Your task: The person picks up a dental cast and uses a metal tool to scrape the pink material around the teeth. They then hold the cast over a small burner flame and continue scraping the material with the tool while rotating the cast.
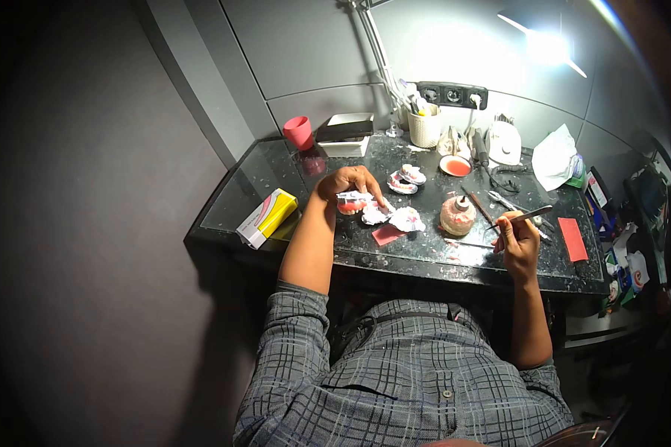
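Observation:
My left hand [354, 181] is curled over the far side of a dental model [350, 206] with pink gums and pale teeth. Its fingertips reach down by a whitish plaster piece [376, 214]; the thumb is hidden. Another crumbly plaster piece [407, 220] lies to the right, partly over a pink wax sheet [386, 236]. In a pencil-like grip, my right hand [521, 242] holds a slim wax knife [533, 213] above the desk's right side. Between the hands stands a wax-smeared spirit lamp [457, 217]. Beyond it is another dental model [406, 179].
A yellow-and-white box [268, 216] lies at the desk's left edge. Behind are a pink cup [298, 132], white trays [343, 145], a tool holder [425, 127] and a red wax dish [455, 166]. Another pink sheet [572, 239] lies right. A bright lamp [548, 48] hangs above.

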Action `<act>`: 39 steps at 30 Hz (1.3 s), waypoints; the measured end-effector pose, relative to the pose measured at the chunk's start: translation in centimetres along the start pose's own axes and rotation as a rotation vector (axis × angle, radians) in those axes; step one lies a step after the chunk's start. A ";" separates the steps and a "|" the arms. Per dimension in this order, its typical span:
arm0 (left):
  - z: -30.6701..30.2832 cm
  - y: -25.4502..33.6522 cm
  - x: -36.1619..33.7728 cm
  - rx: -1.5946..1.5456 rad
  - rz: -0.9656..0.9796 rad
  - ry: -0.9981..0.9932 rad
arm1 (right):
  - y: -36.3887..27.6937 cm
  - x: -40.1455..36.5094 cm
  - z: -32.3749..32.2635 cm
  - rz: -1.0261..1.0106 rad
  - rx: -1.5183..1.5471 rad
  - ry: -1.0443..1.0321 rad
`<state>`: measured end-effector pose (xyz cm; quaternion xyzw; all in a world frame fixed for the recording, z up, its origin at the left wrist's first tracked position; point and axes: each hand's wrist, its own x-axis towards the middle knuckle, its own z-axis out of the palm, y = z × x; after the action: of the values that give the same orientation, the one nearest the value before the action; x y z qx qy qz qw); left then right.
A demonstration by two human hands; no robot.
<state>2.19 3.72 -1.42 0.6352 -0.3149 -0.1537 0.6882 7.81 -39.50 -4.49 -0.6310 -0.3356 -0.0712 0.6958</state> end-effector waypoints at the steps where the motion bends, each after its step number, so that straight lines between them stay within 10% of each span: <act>1: -0.1 0.1 -0.2 -0.005 -0.001 0.004 | 0.0 -0.1 0.0 -0.005 -0.010 0.003; 25: 0.2 -0.2 -0.8 -0.258 0.191 0.044 | -2.4 0.0 1.3 -0.056 -0.045 -0.017; 35: 4.2 2.7 0.8 -0.371 0.247 0.676 | -0.3 -0.4 0.1 -0.042 -0.052 -0.018; 39: 3.4 0.9 0.7 -0.585 0.306 0.364 | -0.6 -0.4 0.3 -0.053 -0.068 -0.026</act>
<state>0.42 0.73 -0.35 0.3745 -0.2215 -0.0170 0.9002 7.07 -39.52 -4.23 -0.6462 -0.3587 -0.0927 0.6672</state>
